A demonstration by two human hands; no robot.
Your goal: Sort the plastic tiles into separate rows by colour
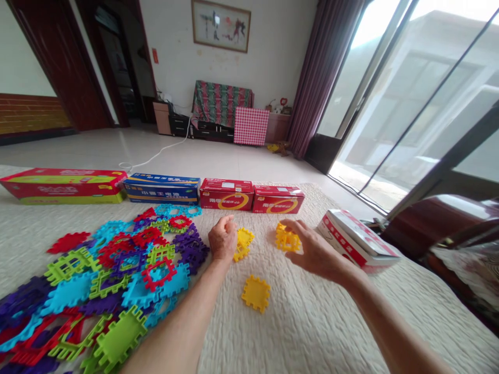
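My left hand point(223, 238) is curled with its fingers closed. Yellow notched plastic building pieces point(244, 243) sit against its right side, partly covered by the hand; whether the fingers pinch anything is hidden. My right hand point(312, 250) reaches in from the right, its fingers and thumb around a small group of yellow notched building pieces point(287, 241). Between the forearms, a solid yellow square piece point(256, 294) lies flat on the cloth. To the left spreads a heap of red, purple, blue and green notched pieces point(117, 343), some solid and some hollow frames.
A row of boxes runs behind the hands: a long red-and-green box point(66, 186), a blue box point(162, 189) and two red boxes point(226, 195). A white-and-red box point(356, 240) stands right of my right hand. Everything rests on a pale quilted cloth point(312, 327).
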